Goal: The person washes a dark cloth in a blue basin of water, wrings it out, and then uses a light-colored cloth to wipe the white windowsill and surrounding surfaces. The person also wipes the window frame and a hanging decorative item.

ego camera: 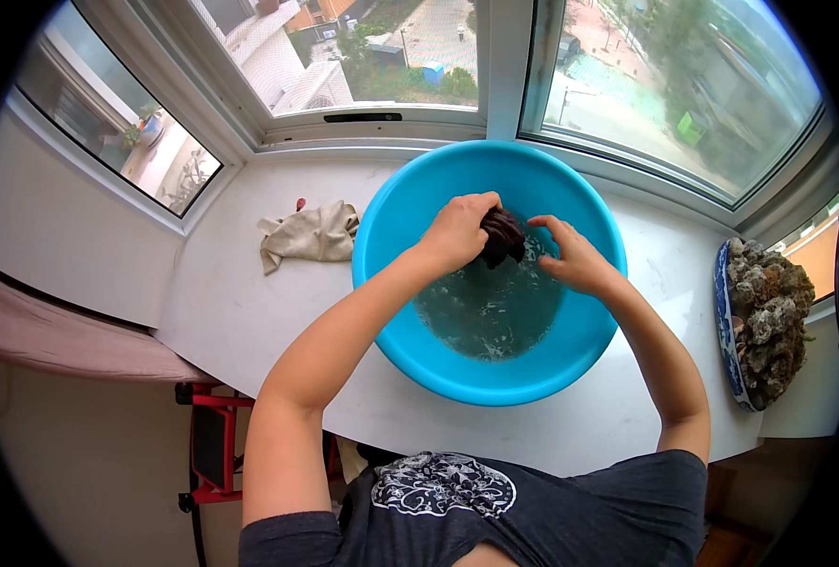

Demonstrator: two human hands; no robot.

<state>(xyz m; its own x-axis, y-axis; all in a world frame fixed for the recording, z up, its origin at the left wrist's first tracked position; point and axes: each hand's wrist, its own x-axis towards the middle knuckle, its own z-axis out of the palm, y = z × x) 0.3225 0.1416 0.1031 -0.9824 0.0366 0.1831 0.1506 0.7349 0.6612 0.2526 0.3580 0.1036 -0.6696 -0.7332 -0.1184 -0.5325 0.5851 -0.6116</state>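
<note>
A round turquoise plastic basin stands in front of me with cloudy grey water in its bottom. My left hand grips a dark maroon wet cloth, bunched up and hanging just above or at the water; I cannot tell whether its lower end touches. To the right of the cloth, my right hand is over the basin's inner wall, thumb and fingers apart, holding nothing.
A crumpled beige cloth lies left of the basin on the white countertop, a small red object behind it. At right sits a blue-and-white dish of rough rocks. Windows border the back. A red-framed step stool stands lower left.
</note>
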